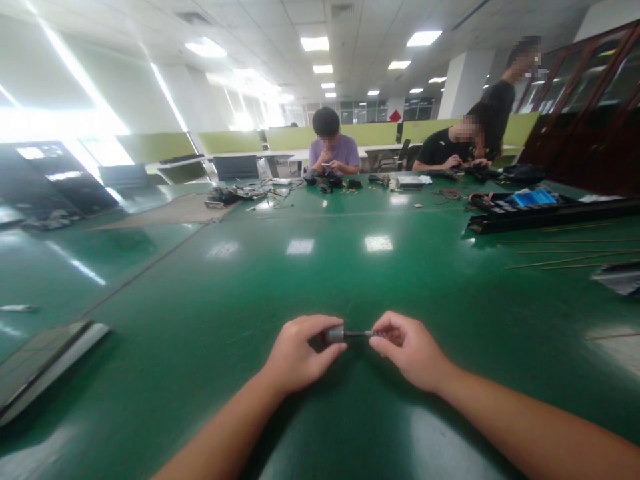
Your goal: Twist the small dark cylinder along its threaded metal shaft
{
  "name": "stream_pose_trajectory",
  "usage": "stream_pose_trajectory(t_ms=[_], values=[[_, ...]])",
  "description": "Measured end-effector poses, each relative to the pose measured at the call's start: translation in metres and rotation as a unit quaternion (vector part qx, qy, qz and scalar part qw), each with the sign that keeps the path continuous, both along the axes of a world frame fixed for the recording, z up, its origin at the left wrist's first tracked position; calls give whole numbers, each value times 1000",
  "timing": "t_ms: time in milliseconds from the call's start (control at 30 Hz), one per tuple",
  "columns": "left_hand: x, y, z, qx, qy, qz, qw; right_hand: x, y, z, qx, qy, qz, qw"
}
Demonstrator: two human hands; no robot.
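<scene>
My left hand (299, 353) is closed around a short grey metal cylinder (337, 334), thumb below and fingers above. A thin dark rod (357, 333) runs from the cylinder's right end toward my right hand (414, 352). The right thumb and fingers are pinched at the rod's far end, where a small piece is partly hidden by the fingers. Whether the rod and cylinder are one part I cannot tell. Both hands are held low over the green tabletop (280, 280), close to me.
A flat slab-like panel (45, 363) lies at the left. Far back are tangled cables and parts (235, 193). On the right sit a long black tray (530, 217) and several thin rods (575, 253). Two people sit across the table; another person stands behind.
</scene>
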State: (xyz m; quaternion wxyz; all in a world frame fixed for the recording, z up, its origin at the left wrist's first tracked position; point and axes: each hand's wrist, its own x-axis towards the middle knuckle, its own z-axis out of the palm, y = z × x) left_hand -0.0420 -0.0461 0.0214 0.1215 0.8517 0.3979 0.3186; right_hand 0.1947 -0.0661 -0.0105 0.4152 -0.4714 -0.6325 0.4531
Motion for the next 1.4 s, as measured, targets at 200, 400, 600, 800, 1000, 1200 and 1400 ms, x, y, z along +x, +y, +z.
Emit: stream_pose_trajectory(t_ms=[200,400,600,800,1000,1200,1400], values=[[-1,0,0,0,0,1,1000,0,0,-1,-3,2,-1,1000],[0,0,2,0,-6,-5,1000,0,0,0,-5,1,-1,1000],[-1,1,3,-5,-8,-9,1000,0,-1,3,-7,4,-1,1000],[-1,1,4,-16,-20,-28,999,-1,0,2,-8,1,-4,1000],[-2,2,6,-23,-20,-26,999,0,0,1,-5,-2,-3,1000],[-4,2,5,-17,-22,-21,999,0,1,-1,-3,-1,-8,1000],[-4,3,3,-20,-39,14,999,0,0,-1,-2,0,-7,1000]])
